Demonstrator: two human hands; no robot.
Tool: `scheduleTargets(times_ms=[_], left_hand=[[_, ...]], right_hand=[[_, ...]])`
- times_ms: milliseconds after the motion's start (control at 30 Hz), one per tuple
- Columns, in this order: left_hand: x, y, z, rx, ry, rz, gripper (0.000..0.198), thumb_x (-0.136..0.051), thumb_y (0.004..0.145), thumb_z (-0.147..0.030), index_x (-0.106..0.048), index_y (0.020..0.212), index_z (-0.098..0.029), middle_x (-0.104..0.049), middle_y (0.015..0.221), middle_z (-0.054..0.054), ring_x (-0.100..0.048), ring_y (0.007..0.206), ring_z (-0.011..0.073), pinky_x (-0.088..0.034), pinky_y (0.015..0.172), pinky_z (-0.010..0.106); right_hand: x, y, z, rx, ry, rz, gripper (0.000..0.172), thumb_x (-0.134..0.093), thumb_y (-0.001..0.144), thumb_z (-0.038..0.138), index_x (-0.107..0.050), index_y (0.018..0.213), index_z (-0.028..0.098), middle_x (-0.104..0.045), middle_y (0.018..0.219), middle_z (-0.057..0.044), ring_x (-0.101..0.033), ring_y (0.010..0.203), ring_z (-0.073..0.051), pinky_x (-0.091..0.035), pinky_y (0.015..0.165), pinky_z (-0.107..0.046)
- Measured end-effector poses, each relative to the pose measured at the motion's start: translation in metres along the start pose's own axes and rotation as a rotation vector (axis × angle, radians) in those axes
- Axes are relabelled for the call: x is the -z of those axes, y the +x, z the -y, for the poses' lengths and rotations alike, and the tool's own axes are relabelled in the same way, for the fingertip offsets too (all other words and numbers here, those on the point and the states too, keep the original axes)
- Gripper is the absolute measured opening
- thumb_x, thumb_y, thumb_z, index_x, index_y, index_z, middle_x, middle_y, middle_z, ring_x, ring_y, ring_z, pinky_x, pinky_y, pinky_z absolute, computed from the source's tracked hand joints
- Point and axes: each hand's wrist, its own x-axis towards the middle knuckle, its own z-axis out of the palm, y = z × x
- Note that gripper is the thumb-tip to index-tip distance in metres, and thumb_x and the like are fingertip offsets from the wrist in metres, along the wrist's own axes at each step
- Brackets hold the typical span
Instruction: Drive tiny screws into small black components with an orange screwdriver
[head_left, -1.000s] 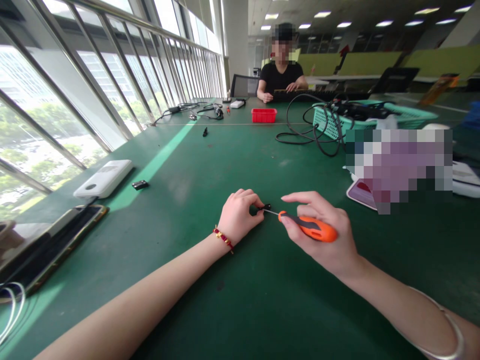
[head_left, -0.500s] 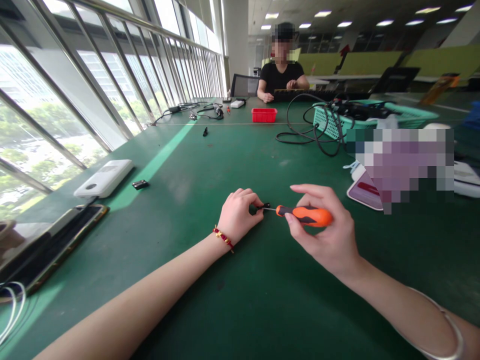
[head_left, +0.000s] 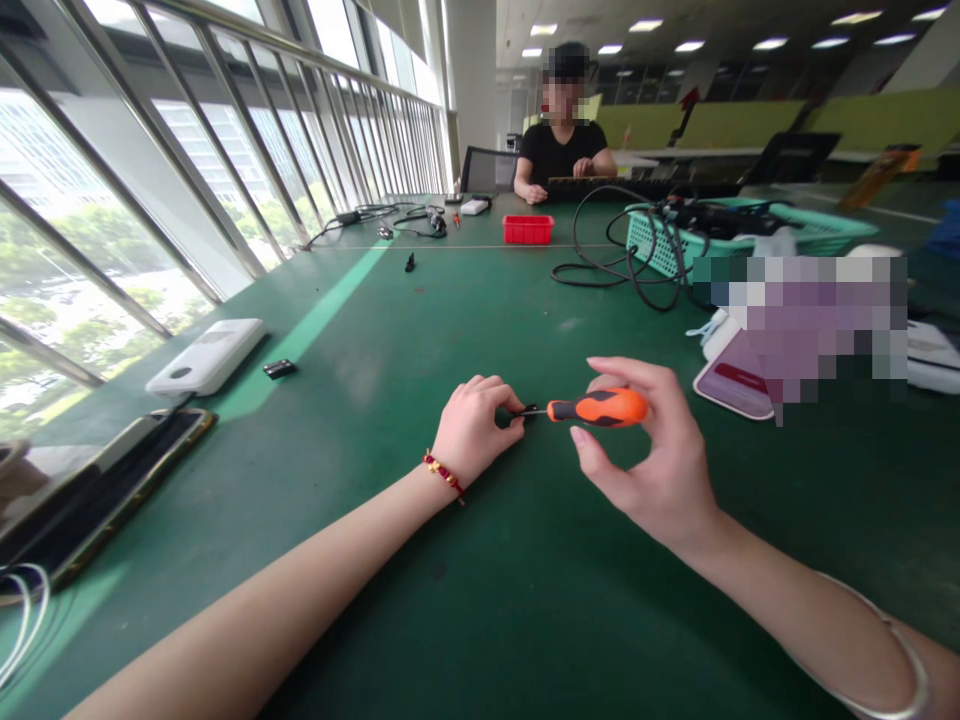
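Observation:
My left hand (head_left: 478,425) is closed, its thumb and fingertips pinching a small black part (head_left: 529,410) just above the green table. Most of that part is hidden by the fingers, so its kind cannot be told. A screwdriver (head_left: 600,407) with an orange and black handle lies level, its thin metal shaft reaching left to the black part. Around the handle curls my right hand (head_left: 660,450) in a loose grip. The thumb is apart from the handle, below it, while the index finger is stretched above and the handle's end rests near the other fingers.
On the left of the table (head_left: 360,560) lie a white device (head_left: 210,357), a small black piece (head_left: 280,369) and a phone (head_left: 112,500). Farther back are a red bin (head_left: 528,230), cables and a teal basket (head_left: 660,245). Across the table sits a person (head_left: 564,150).
My right thumb has come off the screwdriver handle and the fingers have spread wider. The handle has turned and tilted slightly up. My left hand has barely moved.

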Motion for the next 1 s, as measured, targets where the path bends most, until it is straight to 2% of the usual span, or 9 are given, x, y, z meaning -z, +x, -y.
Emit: scheduleTargets(times_ms=[67,133,200,267,400,1000], left_hand=[[0.001,0.0,0.0,0.002,0.004,0.004,0.002,-0.058,0.069,-0.017,-0.06,0.068,-0.018,-0.062,0.076,0.001,-0.054,0.077,0.0172,-0.043,0.073,0.031],[0.002,0.001,0.0,0.009,0.005,0.007,0.003,-0.058,0.068,-0.016,-0.06,0.068,-0.018,-0.062,0.077,0.001,-0.054,0.077,0.0173,-0.043,0.074,0.031],[0.002,0.001,0.0,0.014,0.007,0.011,0.003,-0.059,0.068,-0.016,-0.06,0.068,-0.018,-0.063,0.077,0.001,-0.054,0.077,0.0174,-0.043,0.074,0.031],[0.002,0.001,0.0,0.013,0.01,0.014,0.002,-0.059,0.068,-0.017,-0.06,0.068,-0.018,-0.063,0.077,0.001,-0.054,0.077,0.0176,-0.043,0.074,0.032],[0.001,0.0,0.002,-0.001,0.011,0.014,0.003,-0.058,0.069,-0.017,-0.06,0.069,-0.018,-0.063,0.079,0.001,-0.054,0.079,0.018,-0.043,0.075,0.032],[0.0,0.001,0.003,-0.01,0.005,0.018,0.003,-0.058,0.069,-0.017,-0.06,0.069,-0.019,-0.063,0.08,0.001,-0.054,0.08,0.018,-0.044,0.075,0.032]], right_hand=[[-0.001,0.0,-0.001,-0.039,0.007,0.003,0.047,-0.063,0.069,0.022,-0.047,0.113,0.018,-0.056,0.08,-0.001,-0.057,0.069,-0.014,-0.047,0.063,-0.026],[0.0,0.0,0.0,-0.092,-0.002,0.081,0.028,-0.061,0.073,0.024,-0.053,0.1,0.019,-0.052,0.064,0.003,-0.052,0.054,-0.01,-0.043,0.053,-0.023],[0.003,0.001,0.001,-0.095,-0.02,0.13,0.004,-0.056,0.077,0.023,-0.056,0.078,0.019,-0.051,0.055,0.005,-0.047,0.046,-0.008,-0.039,0.048,-0.021],[0.006,0.003,0.002,-0.077,-0.038,0.091,0.013,-0.054,0.078,0.022,-0.053,0.065,0.019,-0.053,0.054,0.004,-0.047,0.045,-0.007,-0.037,0.046,-0.02],[0.011,0.008,-0.001,-0.104,-0.067,-0.012,0.014,-0.054,0.079,0.021,-0.055,0.065,0.019,-0.055,0.055,0.003,-0.047,0.046,-0.008,-0.036,0.046,-0.021],[0.009,0.01,-0.006,-0.148,-0.05,0.046,0.015,-0.053,0.079,0.022,-0.054,0.064,0.018,-0.05,0.052,0.004,-0.044,0.044,-0.008,-0.034,0.044,-0.021]])
